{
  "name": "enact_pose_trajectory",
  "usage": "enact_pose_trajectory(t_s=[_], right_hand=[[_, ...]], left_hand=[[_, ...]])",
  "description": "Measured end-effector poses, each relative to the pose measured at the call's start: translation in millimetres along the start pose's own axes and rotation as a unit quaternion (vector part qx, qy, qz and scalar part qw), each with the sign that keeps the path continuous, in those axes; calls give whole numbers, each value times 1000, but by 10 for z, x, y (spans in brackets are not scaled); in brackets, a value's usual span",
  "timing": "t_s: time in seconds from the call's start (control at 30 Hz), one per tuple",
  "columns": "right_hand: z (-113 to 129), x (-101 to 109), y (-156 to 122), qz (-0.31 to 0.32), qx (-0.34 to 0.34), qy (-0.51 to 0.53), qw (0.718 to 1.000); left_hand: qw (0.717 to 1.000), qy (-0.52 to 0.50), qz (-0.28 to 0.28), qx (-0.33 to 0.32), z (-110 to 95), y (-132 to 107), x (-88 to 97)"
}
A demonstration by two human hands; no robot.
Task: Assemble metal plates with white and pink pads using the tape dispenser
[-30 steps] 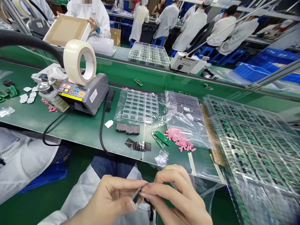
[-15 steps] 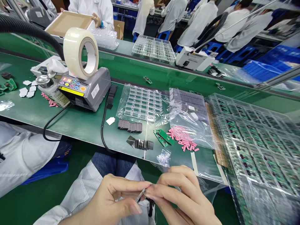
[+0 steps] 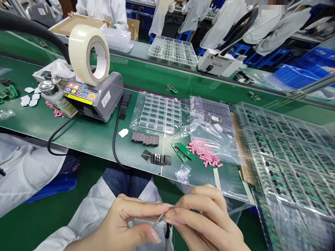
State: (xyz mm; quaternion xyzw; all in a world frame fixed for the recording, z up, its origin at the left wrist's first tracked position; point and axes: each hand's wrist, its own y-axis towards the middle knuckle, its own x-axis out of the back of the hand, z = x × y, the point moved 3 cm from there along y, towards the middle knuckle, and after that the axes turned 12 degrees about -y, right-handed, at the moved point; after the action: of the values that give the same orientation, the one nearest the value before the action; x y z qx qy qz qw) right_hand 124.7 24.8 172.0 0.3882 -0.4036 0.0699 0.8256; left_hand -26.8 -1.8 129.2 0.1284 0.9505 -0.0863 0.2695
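Both of my hands meet low in the view, in front of the bench edge and over my lap. My left hand [image 3: 125, 225] and my right hand [image 3: 201, 218] pinch the same small thin grey plate [image 3: 159, 218] between thumbs and fingertips; it is seen edge-on and mostly hidden. On the green bench just beyond lie rows of dark grey plates [image 3: 145, 138], a smaller fanned pile of plates [image 3: 159, 159], two small green circuit boards [image 3: 183, 151] and a heap of pink strips [image 3: 205, 153].
A tape dispenser [image 3: 94, 97] carrying a large tape roll [image 3: 89, 54] stands at the left, its black cable [image 3: 115, 139] looping over the bench edge. Clear bagged trays [image 3: 159, 113] lie mid-bench; a big tray of boards [image 3: 288, 153] fills the right. Other people in white coats work behind.
My hands stay pinched on the small plate and have barely shifted. The view has tilted slightly, so the bench items sit a little higher and further right.
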Motion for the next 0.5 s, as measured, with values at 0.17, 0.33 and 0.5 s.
enact_pose_trajectory(t_s=[0.17,0.33,0.5], right_hand=[[-18,3,-9,8,-2,13,1000],[-25,-18,-2,23,0,28,999],[-34,-41,20,18,1,32,999]], left_hand=[[1000,0,7,-13,-26,-1,-12],[999,12,13,-35,-38,-7,-22],[998,32,8,-62,-53,-7,-16]])
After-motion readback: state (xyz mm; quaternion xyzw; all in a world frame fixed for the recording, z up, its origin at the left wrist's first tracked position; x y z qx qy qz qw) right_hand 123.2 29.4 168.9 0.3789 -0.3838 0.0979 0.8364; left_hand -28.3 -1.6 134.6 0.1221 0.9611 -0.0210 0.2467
